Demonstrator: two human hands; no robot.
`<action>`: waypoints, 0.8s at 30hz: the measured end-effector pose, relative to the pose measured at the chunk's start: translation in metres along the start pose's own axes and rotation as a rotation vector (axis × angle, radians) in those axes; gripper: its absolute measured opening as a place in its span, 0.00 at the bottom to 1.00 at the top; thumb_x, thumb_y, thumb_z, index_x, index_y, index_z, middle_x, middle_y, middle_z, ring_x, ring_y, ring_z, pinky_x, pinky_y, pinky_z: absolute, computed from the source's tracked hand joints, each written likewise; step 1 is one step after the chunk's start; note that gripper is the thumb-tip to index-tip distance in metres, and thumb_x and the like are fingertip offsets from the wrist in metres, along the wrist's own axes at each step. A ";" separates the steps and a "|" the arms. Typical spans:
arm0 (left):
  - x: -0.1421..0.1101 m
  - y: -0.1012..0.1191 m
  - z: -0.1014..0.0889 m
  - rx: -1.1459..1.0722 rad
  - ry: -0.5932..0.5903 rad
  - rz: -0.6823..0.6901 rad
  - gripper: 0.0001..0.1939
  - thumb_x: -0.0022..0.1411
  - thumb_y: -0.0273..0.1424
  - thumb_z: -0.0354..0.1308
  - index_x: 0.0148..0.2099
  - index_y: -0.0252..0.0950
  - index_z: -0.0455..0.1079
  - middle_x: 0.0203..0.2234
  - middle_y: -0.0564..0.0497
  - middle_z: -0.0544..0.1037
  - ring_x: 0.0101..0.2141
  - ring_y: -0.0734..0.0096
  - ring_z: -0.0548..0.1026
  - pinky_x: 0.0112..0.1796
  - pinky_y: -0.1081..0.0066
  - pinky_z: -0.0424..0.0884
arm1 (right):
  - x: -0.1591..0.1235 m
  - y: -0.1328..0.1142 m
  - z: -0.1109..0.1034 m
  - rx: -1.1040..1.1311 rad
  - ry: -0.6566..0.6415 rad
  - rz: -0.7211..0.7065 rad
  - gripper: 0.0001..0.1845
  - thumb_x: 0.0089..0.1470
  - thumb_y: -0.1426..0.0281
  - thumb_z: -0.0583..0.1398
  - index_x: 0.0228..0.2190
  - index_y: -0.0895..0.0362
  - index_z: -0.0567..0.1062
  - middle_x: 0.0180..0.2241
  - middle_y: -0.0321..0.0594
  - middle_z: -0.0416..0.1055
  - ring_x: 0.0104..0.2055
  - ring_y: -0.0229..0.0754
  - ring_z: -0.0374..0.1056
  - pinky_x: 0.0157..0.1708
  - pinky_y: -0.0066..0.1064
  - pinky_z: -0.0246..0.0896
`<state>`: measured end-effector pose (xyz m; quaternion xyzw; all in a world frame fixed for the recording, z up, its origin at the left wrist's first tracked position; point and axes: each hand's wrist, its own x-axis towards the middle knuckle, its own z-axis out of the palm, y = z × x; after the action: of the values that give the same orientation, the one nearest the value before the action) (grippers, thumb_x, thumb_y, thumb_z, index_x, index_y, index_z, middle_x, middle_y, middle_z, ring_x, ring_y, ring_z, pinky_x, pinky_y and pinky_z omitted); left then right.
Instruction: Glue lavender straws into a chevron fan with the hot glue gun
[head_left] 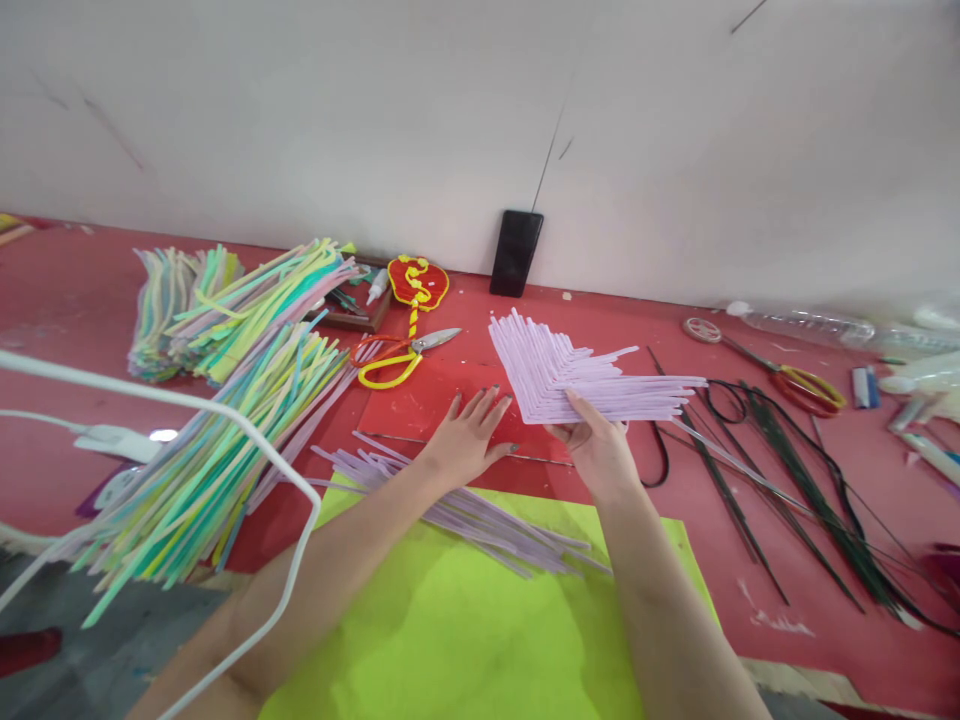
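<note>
My right hand pinches the lower edge of a V-shaped piece of lilac pipe cleaners, lifted a little above the table. Its strips lie side by side and meet along a slanting seam. To the left, my left hand is spread with fingers apart over a red mat, holding nothing. Under my left wrist, loose lilac pipe cleaners lie across a yellow-green sheet. Scissors with red and yellow handles rest open beyond my left hand.
Large bundles of coloured pipe cleaners fill the left side, with a white cable in front. A black phone leans against the wall. Dark green stems, another pair of scissors and a plastic bottle lie right.
</note>
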<state>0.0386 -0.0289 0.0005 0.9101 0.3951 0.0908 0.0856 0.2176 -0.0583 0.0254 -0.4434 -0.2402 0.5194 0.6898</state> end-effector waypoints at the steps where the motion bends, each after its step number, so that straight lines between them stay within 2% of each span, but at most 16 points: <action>1: 0.000 0.000 0.001 0.000 0.004 -0.010 0.32 0.67 0.45 0.45 0.66 0.32 0.49 0.64 0.35 0.53 0.64 0.53 0.52 0.60 0.49 0.52 | 0.000 0.000 0.000 0.001 0.000 0.002 0.23 0.40 0.69 0.69 0.41 0.47 0.74 0.38 0.29 0.77 0.32 0.37 0.74 0.26 0.27 0.74; 8: 0.001 -0.002 0.003 0.007 0.023 -0.124 0.34 0.66 0.45 0.46 0.66 0.29 0.49 0.64 0.33 0.52 0.64 0.50 0.52 0.60 0.52 0.52 | 0.000 0.001 0.000 -0.009 -0.006 0.001 0.24 0.39 0.69 0.69 0.41 0.48 0.75 0.36 0.29 0.77 0.30 0.37 0.74 0.25 0.26 0.73; 14: 0.000 -0.005 0.008 0.012 0.006 -0.264 0.35 0.67 0.45 0.41 0.66 0.23 0.49 0.64 0.32 0.50 0.64 0.52 0.50 0.61 0.56 0.52 | 0.000 0.001 -0.001 -0.008 -0.004 -0.004 0.22 0.39 0.69 0.69 0.40 0.48 0.75 0.37 0.29 0.77 0.30 0.37 0.74 0.24 0.27 0.74; 19: 0.000 -0.011 0.017 0.021 0.080 -0.382 0.37 0.67 0.48 0.38 0.66 0.25 0.49 0.64 0.33 0.50 0.64 0.49 0.50 0.60 0.50 0.50 | 0.001 0.001 -0.001 -0.020 -0.008 0.000 0.21 0.39 0.68 0.70 0.38 0.49 0.75 0.35 0.30 0.77 0.29 0.37 0.74 0.23 0.26 0.74; 24: -0.001 -0.015 0.016 0.038 0.131 -0.502 0.40 0.65 0.51 0.41 0.66 0.22 0.50 0.64 0.30 0.51 0.63 0.44 0.51 0.60 0.48 0.49 | 0.000 0.001 -0.001 -0.021 -0.008 0.004 0.19 0.37 0.67 0.70 0.36 0.50 0.76 0.34 0.29 0.77 0.29 0.36 0.74 0.23 0.25 0.74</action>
<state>0.0310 -0.0208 -0.0186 0.7771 0.6150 0.1179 0.0627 0.2180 -0.0582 0.0237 -0.4490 -0.2478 0.5200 0.6831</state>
